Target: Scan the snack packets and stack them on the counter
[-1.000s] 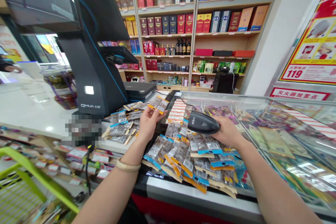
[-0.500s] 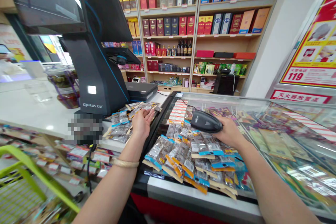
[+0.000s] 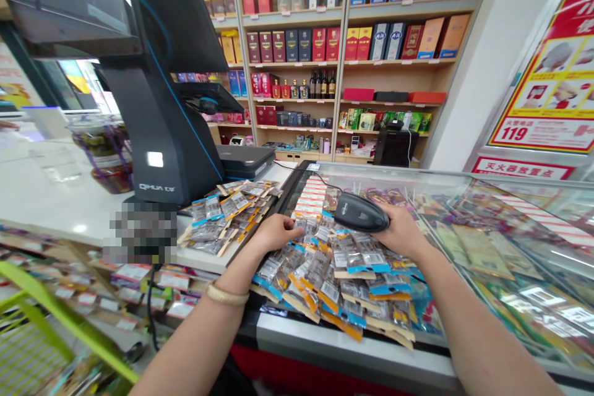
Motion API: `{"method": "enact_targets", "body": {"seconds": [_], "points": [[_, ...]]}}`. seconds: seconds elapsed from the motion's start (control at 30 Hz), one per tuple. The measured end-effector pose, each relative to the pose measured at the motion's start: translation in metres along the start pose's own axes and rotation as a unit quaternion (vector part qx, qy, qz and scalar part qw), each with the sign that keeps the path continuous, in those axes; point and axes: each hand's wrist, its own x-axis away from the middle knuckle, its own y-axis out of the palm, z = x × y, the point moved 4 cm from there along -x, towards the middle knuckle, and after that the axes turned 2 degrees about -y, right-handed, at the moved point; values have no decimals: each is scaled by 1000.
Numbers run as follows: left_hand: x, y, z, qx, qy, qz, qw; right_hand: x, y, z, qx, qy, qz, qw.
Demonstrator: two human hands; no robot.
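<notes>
My right hand (image 3: 403, 229) is closed around a black handheld barcode scanner (image 3: 361, 213), held just over a heap of small snack packets (image 3: 331, 275) on the glass-topped counter. These packets are clear with dark contents and blue or orange edges. My left hand (image 3: 277, 232) is at the heap's upper left edge, its thumb and fingers closed on a snack packet (image 3: 304, 230); the fingertips are partly hidden. A second pile of packets (image 3: 227, 213) lies to its left, on the white counter beside the register.
A black register stand with screens (image 3: 171, 130) rises at the left, with tied jars (image 3: 109, 161) behind it. A green shopping basket (image 3: 51, 328) is at lower left. The glass display case (image 3: 505, 235) extends right. Shelves of boxed bottles (image 3: 297, 55) stand behind.
My left hand has moved right, from above the left pile to the edge of the heap, and its spread fingers have curled in. The scanner stays in my right hand, nearly still.
</notes>
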Motion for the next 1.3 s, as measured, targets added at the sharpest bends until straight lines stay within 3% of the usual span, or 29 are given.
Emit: {"method": "enact_targets", "body": {"seconds": [0.13, 0.33, 0.47, 0.73, 1.0, 1.13, 1.23, 1.3], "points": [[0, 2, 4, 61, 33, -10, 998, 0, 1, 3, -5, 2, -3, 1000], [-3, -8, 4, 230, 22, 111, 967, 0, 2, 4, -15, 1, 9, 1000], [0, -14, 8, 286, 38, 175, 941, 0, 2, 1, -12, 1, 6, 1000], [5, -11, 17, 366, 27, 141, 919, -1, 4, -1, 5, 10, -6, 1000], [4, -10, 16, 390, 31, 141, 909, 0, 4, 2, 1, 8, -5, 1000], [2, -8, 11, 470, -12, 134, 872, 0, 4, 5, -8, 13, -8, 1000], [-2, -17, 2, 524, -17, 221, 823, 0, 5, 5, -10, 10, -11, 1000], [-4, -27, -6, 561, -11, 301, 771, 1, 5, 5, -7, 8, -13, 1000]]}}
